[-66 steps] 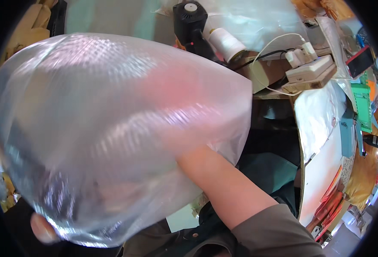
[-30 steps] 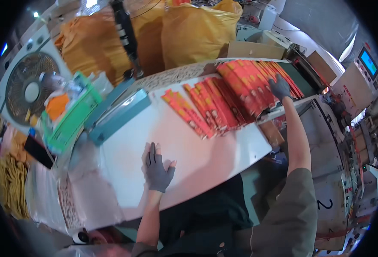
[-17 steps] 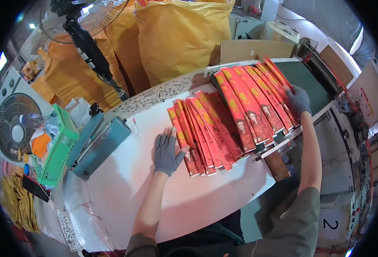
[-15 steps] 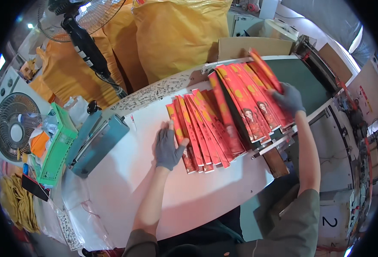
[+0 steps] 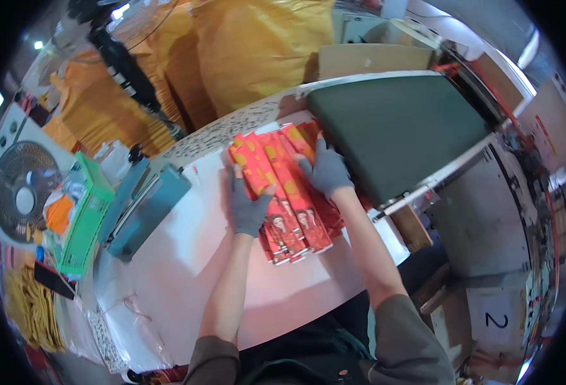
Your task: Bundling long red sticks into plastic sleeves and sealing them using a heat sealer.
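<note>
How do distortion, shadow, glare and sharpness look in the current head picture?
Head view: black corners, and the green belt's far edge bows; head view: soft shadows on the white board around the forearms; head view: a light at upper left is blown out; head view: red packets fairly clear, finer print soft.

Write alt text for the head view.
Gloved left hand and right hand cup both sides of a bunch of red packets on a white table. A dark green belt lies to the right, a green basket to the left.
</note>
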Demonstrator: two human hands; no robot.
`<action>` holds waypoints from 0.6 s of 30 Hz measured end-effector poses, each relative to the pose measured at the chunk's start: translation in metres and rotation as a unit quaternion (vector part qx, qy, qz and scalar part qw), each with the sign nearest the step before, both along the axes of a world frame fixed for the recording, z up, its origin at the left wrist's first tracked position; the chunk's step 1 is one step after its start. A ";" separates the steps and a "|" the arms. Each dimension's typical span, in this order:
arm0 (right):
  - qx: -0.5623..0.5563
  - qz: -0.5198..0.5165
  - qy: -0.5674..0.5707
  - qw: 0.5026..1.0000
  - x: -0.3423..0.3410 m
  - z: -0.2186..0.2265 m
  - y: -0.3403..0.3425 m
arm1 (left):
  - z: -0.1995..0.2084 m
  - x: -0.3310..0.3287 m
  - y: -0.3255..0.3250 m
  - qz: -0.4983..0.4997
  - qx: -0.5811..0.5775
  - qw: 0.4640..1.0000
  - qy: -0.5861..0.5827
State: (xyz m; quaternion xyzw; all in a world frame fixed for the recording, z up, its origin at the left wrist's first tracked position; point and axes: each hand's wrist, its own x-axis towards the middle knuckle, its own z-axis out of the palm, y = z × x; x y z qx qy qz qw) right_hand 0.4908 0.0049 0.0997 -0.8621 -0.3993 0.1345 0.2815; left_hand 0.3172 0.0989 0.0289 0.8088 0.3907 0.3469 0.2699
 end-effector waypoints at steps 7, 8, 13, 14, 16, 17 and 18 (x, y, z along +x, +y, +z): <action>0.028 0.026 0.086 0.996 -0.044 -0.020 0.006 | 0.005 -0.011 0.016 -0.127 -0.364 0.891 -0.238; 0.024 0.019 0.084 0.996 -0.050 -0.022 -0.008 | 0.013 -0.018 0.000 -0.133 -0.369 0.889 -0.237; 0.131 0.152 0.353 0.914 -0.129 -0.047 -0.111 | 0.018 -0.118 -0.115 -0.112 -0.487 0.817 -0.289; 0.093 0.180 0.390 0.898 -0.148 -0.034 -0.141 | 0.011 -0.152 -0.141 -0.086 -0.516 0.810 -0.266; 0.053 0.259 0.404 0.876 -0.166 -0.021 -0.193 | 0.030 -0.200 -0.183 -0.173 -0.510 0.817 -0.204; 0.019 0.252 0.451 0.856 -0.171 -0.015 -0.211 | 0.026 -0.217 -0.198 -0.225 -0.523 0.796 -0.205; -0.019 0.241 0.497 0.833 -0.180 -0.014 -0.228 | 0.026 -0.219 -0.205 -0.221 -0.525 0.795 -0.209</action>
